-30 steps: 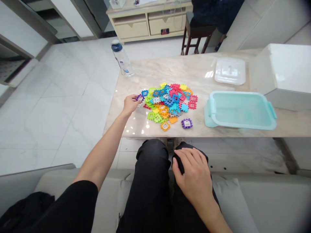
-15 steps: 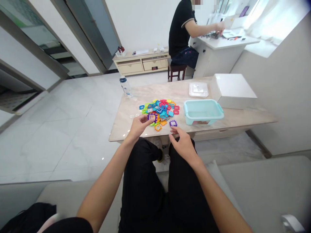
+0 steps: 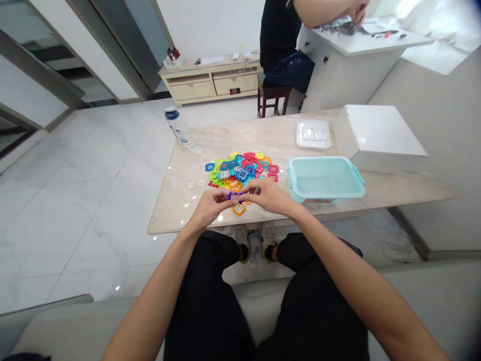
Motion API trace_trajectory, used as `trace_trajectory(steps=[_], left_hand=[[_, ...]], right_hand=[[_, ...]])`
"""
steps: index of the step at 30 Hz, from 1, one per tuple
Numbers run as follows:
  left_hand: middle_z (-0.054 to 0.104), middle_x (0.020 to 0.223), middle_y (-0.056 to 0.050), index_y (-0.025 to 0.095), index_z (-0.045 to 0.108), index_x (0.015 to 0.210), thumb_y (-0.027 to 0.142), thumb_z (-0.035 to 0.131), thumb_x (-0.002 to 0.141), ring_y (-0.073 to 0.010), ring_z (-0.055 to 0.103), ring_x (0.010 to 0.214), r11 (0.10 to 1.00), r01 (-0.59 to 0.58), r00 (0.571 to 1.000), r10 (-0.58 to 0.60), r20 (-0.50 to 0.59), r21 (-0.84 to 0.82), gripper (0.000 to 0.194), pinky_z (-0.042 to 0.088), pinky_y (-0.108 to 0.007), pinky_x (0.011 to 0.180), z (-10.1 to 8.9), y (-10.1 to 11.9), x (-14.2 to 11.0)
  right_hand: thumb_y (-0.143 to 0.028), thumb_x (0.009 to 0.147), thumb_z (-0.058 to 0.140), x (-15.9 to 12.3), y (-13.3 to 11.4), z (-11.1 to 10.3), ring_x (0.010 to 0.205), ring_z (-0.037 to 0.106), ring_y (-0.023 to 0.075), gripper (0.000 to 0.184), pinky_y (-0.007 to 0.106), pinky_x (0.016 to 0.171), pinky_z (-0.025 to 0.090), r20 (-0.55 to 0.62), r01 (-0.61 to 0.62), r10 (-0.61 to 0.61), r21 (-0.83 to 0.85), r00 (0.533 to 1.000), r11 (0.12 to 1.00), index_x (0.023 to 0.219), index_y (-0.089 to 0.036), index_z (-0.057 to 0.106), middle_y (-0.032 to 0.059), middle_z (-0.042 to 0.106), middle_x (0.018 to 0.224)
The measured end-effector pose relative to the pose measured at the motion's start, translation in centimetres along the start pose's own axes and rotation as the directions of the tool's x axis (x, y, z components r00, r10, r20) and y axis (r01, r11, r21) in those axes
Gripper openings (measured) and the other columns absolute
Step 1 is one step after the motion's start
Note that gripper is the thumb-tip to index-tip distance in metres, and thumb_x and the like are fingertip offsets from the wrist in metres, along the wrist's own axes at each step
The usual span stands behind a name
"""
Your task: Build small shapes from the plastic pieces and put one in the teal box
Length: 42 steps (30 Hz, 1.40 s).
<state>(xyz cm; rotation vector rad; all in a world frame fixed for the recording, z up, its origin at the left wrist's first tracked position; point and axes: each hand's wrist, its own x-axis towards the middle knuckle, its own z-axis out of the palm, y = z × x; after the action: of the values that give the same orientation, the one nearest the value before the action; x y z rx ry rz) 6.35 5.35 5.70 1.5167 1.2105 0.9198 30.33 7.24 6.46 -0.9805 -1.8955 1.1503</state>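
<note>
Left hand [image 3: 209, 207] and right hand [image 3: 269, 195] partly hide a purple piece [image 3: 234, 196].

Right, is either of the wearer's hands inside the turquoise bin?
No: the left hand and right hand meet at a purple piece, left of the turquoise bin in the picture.

Tiles [image 3: 242, 169] lie on the table [image 3: 270, 136], left of the tub [image 3: 293, 181].

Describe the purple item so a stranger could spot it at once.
On the pale table is a heap of toothed pieces. At its near side, the left hand and right hand hold the purple item. Its colour stands out against the heap's blue, red, green and orange.
</note>
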Motion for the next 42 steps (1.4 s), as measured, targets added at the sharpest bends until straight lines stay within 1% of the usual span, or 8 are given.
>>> trace_trajectory(steps=[9, 14, 18, 23, 27, 32, 37, 42], left_hand=[[0.084, 0.105, -0.01, 0.027, 0.088, 0.098, 0.056, 0.089, 0.083, -0.0278, 0.078, 0.095, 0.984, 0.006, 0.994, -0.025, 0.102, 0.18, 0.033, 0.061, -0.038, 0.079, 0.9, -2.1, 0.9], [0.084, 0.117, -0.015, 0.021, 0.079, 0.124, 0.067, 0.091, 0.079, -0.0307, 0.082, 0.1, 0.959, 0.258, 0.959, -0.239, 0.149, -0.118, 0.065, 0.065, -0.04, 0.084, 1.7, -2.0, 1.0], [0.085, 0.112, -0.019, 0.017, 0.08, 0.113, 0.074, 0.079, 0.089, -0.0309, 0.083, 0.1, 0.864, 0.389, 0.921, -0.352, 0.169, -0.32, 0.062, 0.066, -0.04, 0.086, 2.6, -1.6, 0.4], [0.086, 0.099, -0.014, 0.017, 0.079, 0.103, 0.058, 0.095, 0.076, -0.0246, 0.081, 0.083, 0.886, 0.358, 0.926, -0.377, -0.008, -0.296, 0.051, 0.061, -0.033, 0.071, 4.5, -1.8, 0.0], [0.082, 0.079, -0.008, 0.017, 0.075, 0.093, 0.045, 0.089, 0.079, -0.021, 0.076, 0.066, 0.946, 0.3, 0.951, -0.307, -0.044, -0.12, 0.034, 0.054, -0.029, 0.061, 5.6, -2.5, -0.1], [0.075, 0.069, -0.003, 0.018, 0.07, 0.082, 0.028, 0.079, 0.078, -0.0196, 0.074, 0.065, 0.978, 0.203, 0.979, -0.202, -0.023, 0.049, 0.014, 0.05, -0.025, 0.059, 6.8, -2.8, 0.0], [0.079, 0.079, -0.004, 0.018, 0.07, 0.085, 0.034, 0.078, 0.086, -0.0202, 0.077, 0.074, 0.986, 0.162, 0.987, -0.162, -0.001, 0.047, 0.018, 0.053, -0.026, 0.065, 7.4, -2.9, 0.3], [0.084, 0.098, -0.009, 0.018, 0.076, 0.098, 0.036, 0.077, 0.093, -0.0237, 0.08, 0.089, 0.969, 0.162, 0.986, -0.152, -0.064, 0.189, 0.018, 0.06, -0.032, 0.08, 6.8, -2.7, 0.5]], right_hand=[[-0.026, 0.108, 0.066, -3.2, 4.8, 1.2, 0.092, 0.075, 0.0208, 0.019, 0.035, 0.086, 0.061, -0.056, 0.131, -0.147, -0.223, 0.988, 0.966, 0.112, -0.023, 0.085, 0.0072, 0.08, 0.103], [-0.025, 0.114, 0.054, -3.6, 4.7, 0.6, 0.108, 0.074, 0.0231, 0.03, 0.038, 0.099, 0.061, -0.043, 0.192, -0.238, -0.46, 0.97, 0.867, 0.121, -0.022, 0.082, 0.0115, 0.076, 0.116], [-0.021, 0.116, 0.047, -3.0, 4.0, 0.8, 0.113, 0.072, 0.0251, 0.035, 0.041, 0.101, 0.06, 0.025, 0.264, -0.301, -0.552, 0.953, 0.791, 0.125, -0.021, 0.08, 0.0138, 0.076, 0.121], [-0.017, 0.112, 0.054, -2.9, 4.1, 1.0, 0.132, 0.066, 0.0292, 0.036, 0.048, 0.114, 0.056, 0.068, 0.291, -0.311, -0.582, 0.948, 0.759, 0.143, -0.019, 0.071, 0.0169, 0.071, 0.14], [-0.023, 0.103, 0.073, -3.6, 4.9, 0.3, 0.149, 0.054, 0.0349, 0.069, 0.055, 0.125, 0.049, 0.101, 0.311, -0.306, -0.529, 0.947, 0.79, 0.166, -0.012, 0.048, 0.0228, 0.058, 0.16], [-0.034, 0.098, 0.081, -4.2, 5.7, 0.0, 0.135, 0.065, 0.037, 0.066, 0.057, 0.118, 0.055, 0.149, 0.291, -0.25, -0.451, 0.957, 0.844, 0.157, -0.014, 0.06, 0.022, 0.068, 0.144], [-0.024, 0.099, 0.076, -3.9, 5.6, 0.1, 0.126, 0.067, 0.0341, 0.049, 0.054, 0.11, 0.058, 0.118, 0.25, -0.221, -0.448, 0.968, 0.858, 0.147, -0.024, 0.069, 0.0155, 0.069, 0.133], [-0.027, 0.097, 0.08, -3.5, 7.2, -1.8, 0.123, 0.067, 0.0354, 0.052, 0.054, 0.11, 0.057, 0.068, 0.141, -0.124, -0.541, 0.99, 0.829, 0.146, -0.018, 0.067, 0.0166, 0.069, 0.128]])
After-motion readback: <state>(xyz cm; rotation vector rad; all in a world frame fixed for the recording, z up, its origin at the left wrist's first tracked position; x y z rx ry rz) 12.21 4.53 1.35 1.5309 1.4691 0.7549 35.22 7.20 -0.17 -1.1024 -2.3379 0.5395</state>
